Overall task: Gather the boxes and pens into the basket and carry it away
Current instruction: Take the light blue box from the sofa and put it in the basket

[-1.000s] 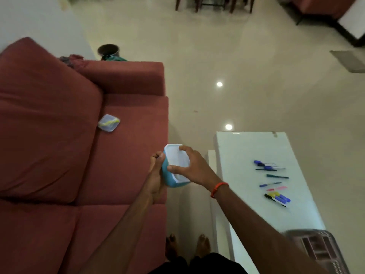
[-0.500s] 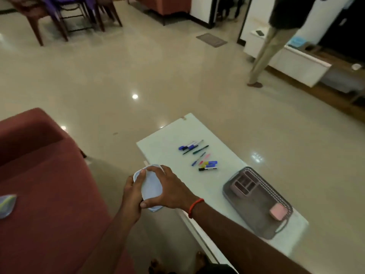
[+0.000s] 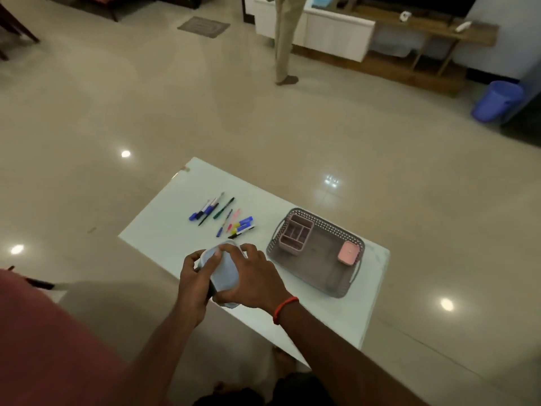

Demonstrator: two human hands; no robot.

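floor (image 3: pixel 146 112) of glossy beige tile, dotted with lamp reflections, surrounds a low white table (image 3: pixel 164 230). on the table lie scattered pens (image 3: pixel 224 218) and, to their right, a grey basket (image 3: pixel 330 227) holding a pink organiser (image 3: pixel 295 232) and a small pink box (image 3: pixel 348 252). over the near edge, the left hand (image 3: pixel 194 284) and right hand (image 3: pixel 251 276) both curl their fingers around a pale blue box (image 3: pixel 222 273). a red sofa (image 3: pixel 44 347) fills the lower left.
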